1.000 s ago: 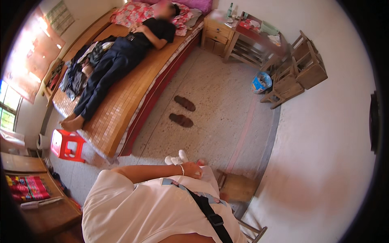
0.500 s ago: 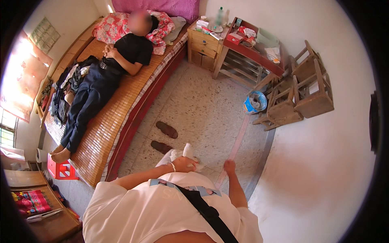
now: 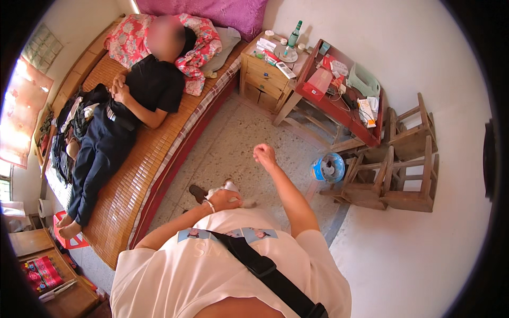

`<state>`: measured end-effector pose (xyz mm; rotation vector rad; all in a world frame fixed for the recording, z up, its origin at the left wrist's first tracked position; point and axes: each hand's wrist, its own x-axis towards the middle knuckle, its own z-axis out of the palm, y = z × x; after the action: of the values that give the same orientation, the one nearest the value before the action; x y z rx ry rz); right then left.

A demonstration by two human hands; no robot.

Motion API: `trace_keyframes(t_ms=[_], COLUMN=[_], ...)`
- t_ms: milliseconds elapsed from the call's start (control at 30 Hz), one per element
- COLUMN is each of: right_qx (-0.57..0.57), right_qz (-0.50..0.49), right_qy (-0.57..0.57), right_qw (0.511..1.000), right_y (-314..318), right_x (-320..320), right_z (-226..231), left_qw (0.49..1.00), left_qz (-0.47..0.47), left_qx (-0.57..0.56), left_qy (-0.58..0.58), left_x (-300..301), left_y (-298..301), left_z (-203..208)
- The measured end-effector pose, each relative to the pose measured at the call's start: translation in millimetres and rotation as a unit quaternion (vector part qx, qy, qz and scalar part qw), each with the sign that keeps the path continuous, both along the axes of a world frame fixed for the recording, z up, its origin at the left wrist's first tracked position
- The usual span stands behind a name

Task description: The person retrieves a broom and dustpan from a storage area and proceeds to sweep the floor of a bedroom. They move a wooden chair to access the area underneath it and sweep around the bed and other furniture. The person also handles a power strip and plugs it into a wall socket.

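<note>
"Head view — where's that white item (image 3: 230, 185)?"

"Just beyond the left hand (image 3: 225, 200), partly hidden, near a brown slipper (image 3: 198, 193)."

"Is it held?"

"Can't tell — that grip is half curled. The right hand (image 3: 264, 154) is loosely closed above the floor (image 3: 228, 127); whether around anything, I can't see."

"Farther out?"

"Blue bucket (image 3: 317, 170) rightward, someone (image 3: 157, 85) lying on the bed (image 3: 150, 151)."

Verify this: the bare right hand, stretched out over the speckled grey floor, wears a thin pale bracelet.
No: in the head view, the bare left hand wears the thin pale bracelet. The bare right hand is stretched out over the speckled grey floor.
</note>
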<state>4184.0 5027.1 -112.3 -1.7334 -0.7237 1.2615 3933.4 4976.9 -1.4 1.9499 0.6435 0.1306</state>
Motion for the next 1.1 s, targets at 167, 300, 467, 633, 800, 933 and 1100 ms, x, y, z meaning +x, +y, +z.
trace_keyframes(t_ms=[167,300,467,633,800,933,1100], right_qx=[0.017,0.096,0.009,-0.203,-0.225,-0.21,-0.259], right_qz=[-0.016,-0.082,-0.135,-0.05,0.077,0.105,-0.006], right_qy=[-0.057,-0.289,-0.462,-0.488,-0.558,-0.565,-0.507], right_qw=[0.998,0.949,0.877,0.847,0.795,0.791,0.822], right_y=[118.9,230.1,344.5,409.3,435.0,432.4,436.7], right_x=[31.2,111.4,207.4,255.8,282.9,310.3,287.3], right_z=[-7.6,-69.5,-39.5,-15.3,-35.3,-74.7,-44.1], left_qw=[0.995,0.984,0.942,0.885,0.843,0.836,0.837], left_qz=[0.071,0.155,0.312,0.431,0.484,0.493,0.491], left_qx=[-0.032,-0.062,-0.076,-0.124,-0.181,-0.185,-0.166], left_qy=[0.063,0.061,0.095,0.128,0.147,0.155,0.178], left_x=[12.4,28.4,55.1,100.5,137.1,148.6,152.4], left_y=[59.7,95.2,118.7,108.1,108.3,101.6,104.4], left_z=[1.5,-0.6,-5.6,-16.1,6.0,-3.1,4.9])
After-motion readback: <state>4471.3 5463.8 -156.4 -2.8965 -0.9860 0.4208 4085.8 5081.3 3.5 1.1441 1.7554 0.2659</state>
